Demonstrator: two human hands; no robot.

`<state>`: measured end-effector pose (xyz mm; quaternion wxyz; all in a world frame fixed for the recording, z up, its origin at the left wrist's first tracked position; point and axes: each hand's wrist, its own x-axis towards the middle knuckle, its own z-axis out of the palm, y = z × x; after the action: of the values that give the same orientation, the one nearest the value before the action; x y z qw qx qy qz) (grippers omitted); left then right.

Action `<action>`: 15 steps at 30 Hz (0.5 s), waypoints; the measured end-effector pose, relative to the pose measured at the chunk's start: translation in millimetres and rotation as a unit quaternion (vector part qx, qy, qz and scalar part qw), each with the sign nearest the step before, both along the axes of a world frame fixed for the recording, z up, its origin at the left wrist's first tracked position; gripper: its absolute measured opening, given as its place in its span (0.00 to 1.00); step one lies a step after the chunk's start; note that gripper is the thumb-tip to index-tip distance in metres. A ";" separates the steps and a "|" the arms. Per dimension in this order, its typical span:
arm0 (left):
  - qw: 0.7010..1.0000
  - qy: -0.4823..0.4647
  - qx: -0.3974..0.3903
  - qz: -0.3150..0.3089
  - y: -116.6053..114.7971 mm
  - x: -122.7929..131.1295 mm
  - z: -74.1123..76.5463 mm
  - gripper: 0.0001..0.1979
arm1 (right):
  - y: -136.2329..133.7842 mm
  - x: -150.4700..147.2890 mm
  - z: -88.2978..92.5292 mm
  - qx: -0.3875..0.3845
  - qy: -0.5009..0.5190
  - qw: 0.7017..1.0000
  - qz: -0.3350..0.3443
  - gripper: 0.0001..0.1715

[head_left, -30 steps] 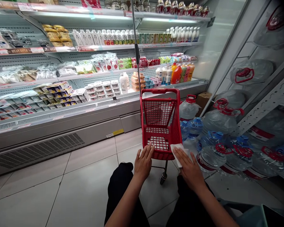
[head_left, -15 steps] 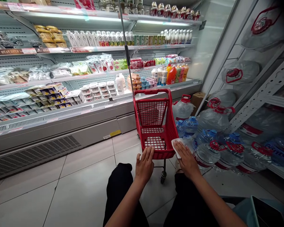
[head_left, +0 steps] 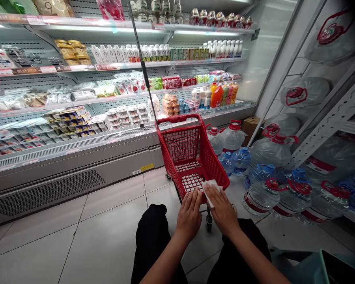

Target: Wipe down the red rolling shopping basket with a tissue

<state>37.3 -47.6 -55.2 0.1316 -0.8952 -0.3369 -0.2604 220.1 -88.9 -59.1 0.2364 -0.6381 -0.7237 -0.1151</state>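
A small red shopping cart stands on the tiled floor in front of my legs, with a thin pole rising from its far left side. My left hand lies with its fingers stretched out at the cart's near rim. Beside it, my right hand presses a folded white cloth flat on the rim near the middle. The fingers cover part of the cloth. Inside the basket only the grid floor and walls show.
A lit refrigerated display case with dairy cartons and drinks runs along the back. Large water bottles crowd the floor at right, beside a white metal rack. A teal container is at lower right.
My right hand and the cloth have moved left along the rim, close to my left hand. The cart's near end has swung right, and its far end left. My left hand has shifted right.
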 end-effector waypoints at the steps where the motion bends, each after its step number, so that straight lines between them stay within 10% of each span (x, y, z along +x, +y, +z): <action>1: 1.000 0.003 -0.004 -0.007 0.0 -2.3 0.8 0.47 | -1.4 -10.0 1.2 0.000 -0.003 1.000 0.015 0.40; 10: 0.999 0.025 -0.024 -0.010 36.0 -45.5 35.6 0.31 | -4.5 54.0 -1.6 0.013 -0.010 0.999 -0.040 0.40; 15: 0.999 0.009 -0.035 0.012 33.1 -29.6 30.5 0.32 | 2.5 54.4 -4.7 0.015 0.033 0.997 -0.074 0.38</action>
<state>7.7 -14.5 -24.6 0.1060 -0.8975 -0.3554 -0.2387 274.5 -86.4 -63.8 0.2601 -0.6896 -0.6648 -0.1220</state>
